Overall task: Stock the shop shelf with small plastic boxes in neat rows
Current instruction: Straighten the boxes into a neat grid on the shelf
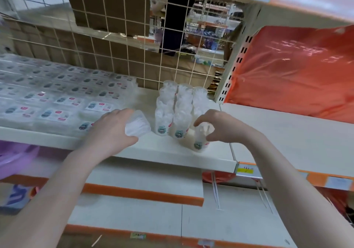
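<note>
A small clear box [138, 123] is being gripped in the left hand [113, 128], fingers curled round it, just left of the three rows of boxes [177, 110] that are running back across the shelf [268, 133] toward the wire grid [118, 43]. A front box [201, 140] at the near end of the right-hand row is being pinched between thumb and curled fingers of the right hand [220, 126]. The held box is lying nearest the left row, so a fourth row there is probably being started.
</note>
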Available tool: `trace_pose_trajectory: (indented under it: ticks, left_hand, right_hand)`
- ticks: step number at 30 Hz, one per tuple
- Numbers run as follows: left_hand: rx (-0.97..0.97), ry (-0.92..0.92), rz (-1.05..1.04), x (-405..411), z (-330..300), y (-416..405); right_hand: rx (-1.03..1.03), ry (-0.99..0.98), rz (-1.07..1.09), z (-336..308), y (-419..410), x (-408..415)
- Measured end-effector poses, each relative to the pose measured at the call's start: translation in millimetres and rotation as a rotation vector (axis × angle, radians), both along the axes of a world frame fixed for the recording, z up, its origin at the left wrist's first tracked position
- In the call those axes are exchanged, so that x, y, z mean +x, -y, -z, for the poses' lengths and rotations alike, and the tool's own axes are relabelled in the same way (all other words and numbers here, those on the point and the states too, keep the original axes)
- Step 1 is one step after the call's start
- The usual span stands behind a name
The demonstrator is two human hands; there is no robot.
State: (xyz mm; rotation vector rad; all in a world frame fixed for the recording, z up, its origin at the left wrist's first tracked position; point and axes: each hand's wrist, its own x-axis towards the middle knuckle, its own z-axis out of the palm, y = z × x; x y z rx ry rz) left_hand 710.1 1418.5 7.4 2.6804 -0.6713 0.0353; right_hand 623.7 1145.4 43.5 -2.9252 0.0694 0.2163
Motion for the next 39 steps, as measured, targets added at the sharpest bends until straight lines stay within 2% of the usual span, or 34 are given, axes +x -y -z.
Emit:
trace_pose_trajectory:
  ticks: [4,8,21,30,39]
  left_hand:
    - [-0.017,-0.002,0.035,2.0,0.6,-2.2]
    - [-0.01,0.001,0.063,3.0,0.4,-2.7]
    - [0.006,0.017,0.091,11.3,0.4,-10.9]
    - [-0.001,0.029,0.101,11.0,-2.0,-11.8]
    - [-0.017,0.04,0.111,7.2,-6.2,-23.7]
  right_hand:
    - [0.047,0.052,0.097,5.4,-3.3,-2.5]
    - [-0.074,0.074,0.214,14.7,-3.9,1.7]
    - [-0.024,0.221,0.259,20.7,-16.9,10.7]
    - [-0.004,0.328,0.216,32.4,-9.3,4.7]
    - [-0.053,0.482,0.205,46.8,-19.0,-7.7]
